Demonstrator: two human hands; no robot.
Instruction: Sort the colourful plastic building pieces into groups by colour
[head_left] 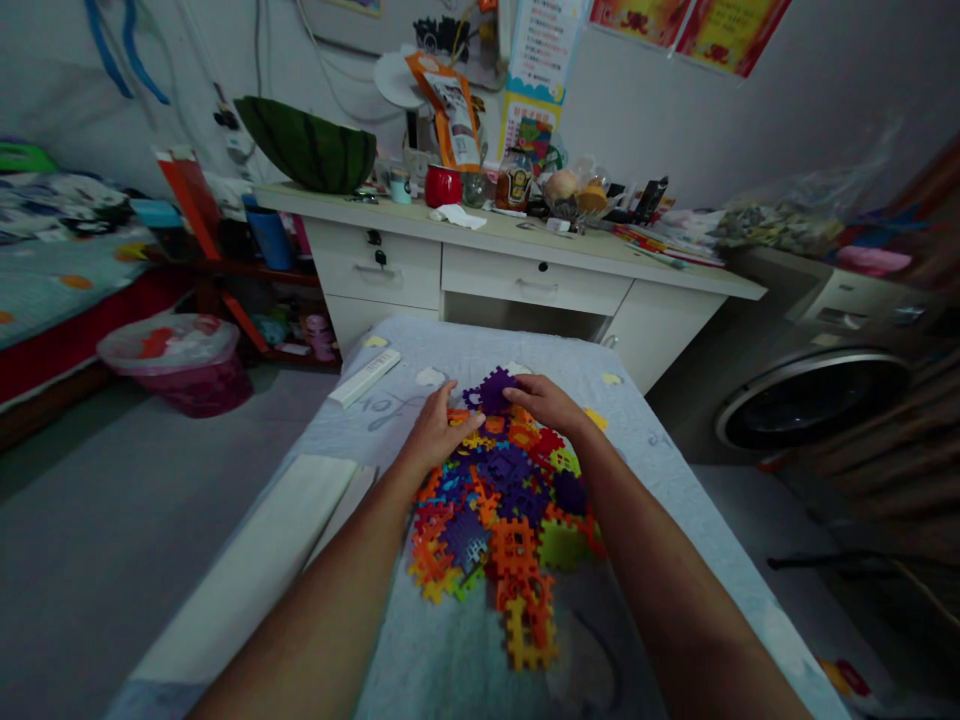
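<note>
Between thumb and fingers, my right hand (551,402) holds a purple interlocking plastic tile (493,391) with notched edges, above the far end of a pile. My left hand (439,432) is beside the pile's far left edge, its thumb and fingers apart, with nothing visibly gripped. Spread below both hands is the pile of interlocking tiles (514,480) in purple, orange, red, yellow, green and blue. Toward me, an orange square tile (514,547) and a yellow frame tile (529,635) lie at the near end. Some tiles overlap and hide others.
The pile lies on a cloth-covered table (405,650). A white bar-shaped box (365,378) lies at its far left, and a long pale panel (255,560) along the left edge. Beyond stand a white desk (390,265) with a cut watermelon (307,145), and a washing machine (810,350).
</note>
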